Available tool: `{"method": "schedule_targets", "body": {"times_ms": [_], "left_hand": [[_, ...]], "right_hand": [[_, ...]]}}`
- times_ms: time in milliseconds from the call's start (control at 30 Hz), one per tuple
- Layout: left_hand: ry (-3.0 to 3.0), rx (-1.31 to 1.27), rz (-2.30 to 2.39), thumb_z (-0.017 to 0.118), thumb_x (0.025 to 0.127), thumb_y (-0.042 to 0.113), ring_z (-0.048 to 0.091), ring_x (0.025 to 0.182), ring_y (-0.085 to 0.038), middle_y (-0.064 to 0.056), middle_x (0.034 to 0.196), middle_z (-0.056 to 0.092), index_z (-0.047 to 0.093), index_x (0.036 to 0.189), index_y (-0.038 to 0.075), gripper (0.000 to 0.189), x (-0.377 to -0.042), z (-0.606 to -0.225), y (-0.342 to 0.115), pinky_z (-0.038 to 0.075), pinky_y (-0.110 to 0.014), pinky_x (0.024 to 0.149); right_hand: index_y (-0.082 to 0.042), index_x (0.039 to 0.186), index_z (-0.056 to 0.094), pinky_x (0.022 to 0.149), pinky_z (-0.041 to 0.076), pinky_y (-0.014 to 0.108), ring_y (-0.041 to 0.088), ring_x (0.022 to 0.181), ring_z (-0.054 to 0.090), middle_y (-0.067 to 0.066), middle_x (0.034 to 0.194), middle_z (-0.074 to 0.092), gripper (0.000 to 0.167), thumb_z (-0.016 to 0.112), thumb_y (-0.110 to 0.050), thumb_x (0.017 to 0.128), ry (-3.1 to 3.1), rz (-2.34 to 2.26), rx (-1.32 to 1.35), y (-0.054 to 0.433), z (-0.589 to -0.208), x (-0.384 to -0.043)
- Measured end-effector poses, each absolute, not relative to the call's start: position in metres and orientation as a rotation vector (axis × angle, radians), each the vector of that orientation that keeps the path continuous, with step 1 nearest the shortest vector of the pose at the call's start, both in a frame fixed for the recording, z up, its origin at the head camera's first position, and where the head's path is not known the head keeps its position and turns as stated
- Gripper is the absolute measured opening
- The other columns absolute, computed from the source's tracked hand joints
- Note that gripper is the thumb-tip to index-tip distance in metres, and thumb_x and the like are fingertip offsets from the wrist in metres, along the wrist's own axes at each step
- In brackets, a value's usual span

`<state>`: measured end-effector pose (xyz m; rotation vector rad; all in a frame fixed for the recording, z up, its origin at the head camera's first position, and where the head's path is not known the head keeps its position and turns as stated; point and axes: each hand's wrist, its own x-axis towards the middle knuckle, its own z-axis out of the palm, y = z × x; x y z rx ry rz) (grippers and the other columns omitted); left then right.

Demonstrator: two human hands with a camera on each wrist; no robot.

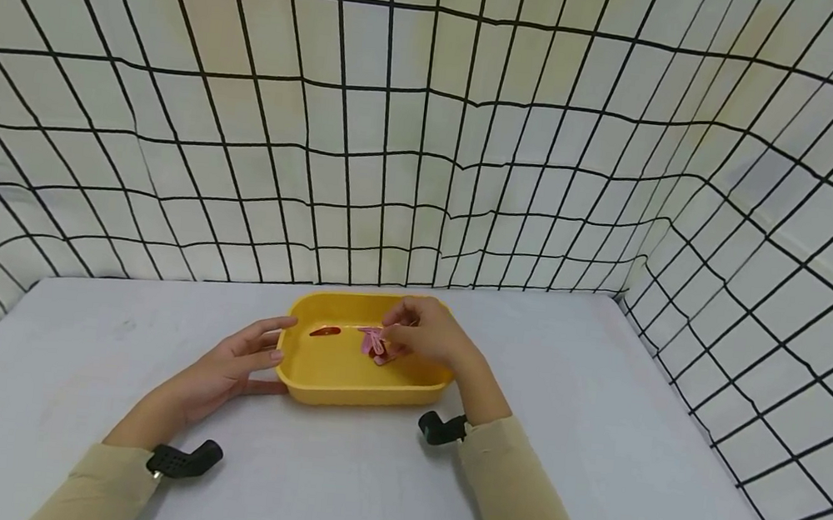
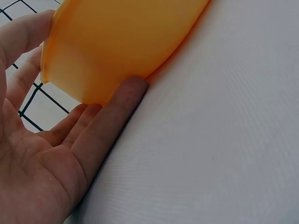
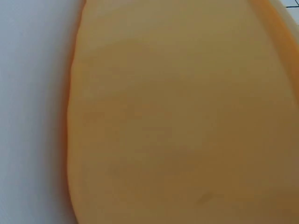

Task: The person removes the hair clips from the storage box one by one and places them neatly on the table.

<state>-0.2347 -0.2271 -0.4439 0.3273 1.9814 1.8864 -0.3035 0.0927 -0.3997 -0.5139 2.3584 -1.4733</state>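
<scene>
A yellow plastic tray (image 1: 366, 392) sits on the white table, its inside showing in the head view. My left hand (image 1: 229, 366) rests against its left end with spread, fairly straight fingers; in the left wrist view the fingertips (image 2: 133, 86) touch the outer wall and rim. Inside the tray, my right hand (image 1: 428, 334) pinches a small pink bow-shaped piece (image 1: 373, 341). Dark red bits show under and around the pink piece, partly hidden by the fingers. Left of them lies a slim red oval piece (image 1: 325, 331). Only the tray's outer wall (image 3: 177, 116) fills the right wrist view.
White cloth covers the table (image 1: 351, 471). A black wire grid (image 1: 420, 160) stands along its back and sides, with pale sheeting behind it. Each wrist wears a black camera mount (image 1: 184, 459), close to the tabletop.
</scene>
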Motion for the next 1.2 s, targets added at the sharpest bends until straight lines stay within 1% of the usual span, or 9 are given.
{"method": "schedule_targets", "body": {"times_ms": [100, 200, 300, 367, 500, 733, 933, 1067, 1200], "left_hand": [[1.982, 0.327, 1.885, 0.051, 0.105, 0.017, 0.049, 0.131, -0.034, -0.021, 0.161, 0.019, 0.029, 0.155, 0.014, 0.055, -0.235, -0.444, -0.227, 0.055, -0.05, 0.097], [1.983, 0.324, 1.886, 0.051, 0.105, 0.017, 0.049, 0.131, -0.035, -0.022, 0.161, 0.019, 0.029, 0.155, 0.014, 0.055, -0.235, -0.444, -0.227, 0.055, -0.05, 0.096], [1.981, 0.322, 1.883, 0.052, 0.105, 0.017, 0.048, 0.131, -0.036, -0.021, 0.161, 0.019, 0.029, 0.155, 0.014, 0.055, -0.235, -0.444, -0.226, 0.055, -0.05, 0.097], [1.983, 0.325, 1.882, 0.052, 0.105, 0.017, 0.047, 0.132, -0.037, -0.021, 0.161, 0.019, 0.029, 0.155, 0.014, 0.055, -0.235, -0.443, -0.226, 0.055, -0.05, 0.096], [1.982, 0.326, 1.888, 0.052, 0.104, 0.016, 0.047, 0.133, -0.038, -0.022, 0.161, 0.019, 0.029, 0.155, 0.014, 0.056, -0.236, -0.444, -0.226, 0.055, -0.05, 0.096], [1.983, 0.316, 1.888, 0.052, 0.104, 0.016, 0.048, 0.131, -0.036, -0.022, 0.161, 0.019, 0.03, 0.155, 0.014, 0.056, -0.235, -0.446, -0.226, 0.055, -0.05, 0.096], [1.986, 0.317, 1.89, 0.052, 0.104, 0.016, 0.048, 0.131, -0.037, -0.022, 0.16, 0.02, 0.03, 0.155, 0.014, 0.056, -0.234, -0.445, -0.226, 0.055, -0.05, 0.096], [1.993, 0.32, 1.884, 0.052, 0.105, 0.016, 0.047, 0.132, -0.038, -0.022, 0.16, 0.02, 0.029, 0.155, 0.014, 0.056, -0.233, -0.445, -0.227, 0.055, -0.05, 0.096], [1.998, 0.326, 1.88, 0.052, 0.105, 0.016, 0.045, 0.134, -0.04, -0.021, 0.16, 0.021, 0.03, 0.155, 0.014, 0.055, -0.235, -0.444, -0.227, 0.055, -0.05, 0.096]], "right_hand": [[-0.006, 0.114, 0.065, 0.074, 0.062, 0.037, 0.034, 0.076, 0.068, 0.02, 0.093, 0.063, 0.019, 0.064, -0.012, 0.096, 2.339, -1.515, -0.512, 0.094, -0.4, -0.306], [-0.005, 0.129, 0.062, 0.069, 0.058, 0.033, 0.029, 0.067, 0.061, 0.019, 0.083, 0.059, 0.03, 0.055, -0.013, 0.1, 2.331, -1.519, -0.518, 0.095, -0.399, -0.307], [-0.004, 0.131, 0.062, 0.065, 0.052, 0.031, 0.019, 0.065, 0.052, 0.012, 0.077, 0.055, 0.033, 0.048, -0.014, 0.104, 2.344, -1.504, -0.522, 0.097, -0.397, -0.305], [-0.002, 0.13, 0.064, 0.066, 0.052, 0.03, 0.019, 0.068, 0.052, 0.014, 0.081, 0.057, 0.032, 0.046, -0.014, 0.105, 2.34, -1.508, -0.515, 0.097, -0.395, -0.304], [-0.001, 0.124, 0.066, 0.07, 0.054, 0.027, 0.022, 0.079, 0.058, 0.019, 0.098, 0.064, 0.029, 0.049, -0.011, 0.104, 2.343, -1.547, -0.491, 0.096, -0.393, -0.304], [-0.008, 0.12, 0.068, 0.094, 0.054, 0.049, 0.037, 0.111, 0.062, 0.006, 0.108, 0.071, 0.022, 0.057, -0.008, 0.1, 2.363, -1.617, -0.46, 0.097, -0.393, -0.304], [-0.011, 0.13, 0.066, 0.085, 0.059, 0.034, 0.022, 0.098, 0.068, 0.006, 0.108, 0.069, 0.036, 0.067, -0.008, 0.094, 2.377, -1.645, -0.427, 0.099, -0.389, -0.303], [-0.008, 0.127, 0.066, 0.082, 0.061, 0.032, 0.021, 0.092, 0.069, 0.008, 0.105, 0.066, 0.035, 0.071, -0.009, 0.092, 2.345, -1.697, -0.402, 0.099, -0.387, -0.302], [-0.005, 0.121, 0.066, 0.084, 0.06, 0.033, 0.023, 0.096, 0.065, 0.009, 0.107, 0.065, 0.031, 0.071, -0.01, 0.092, 2.338, -1.763, -0.382, 0.105, -0.385, -0.301]]}}
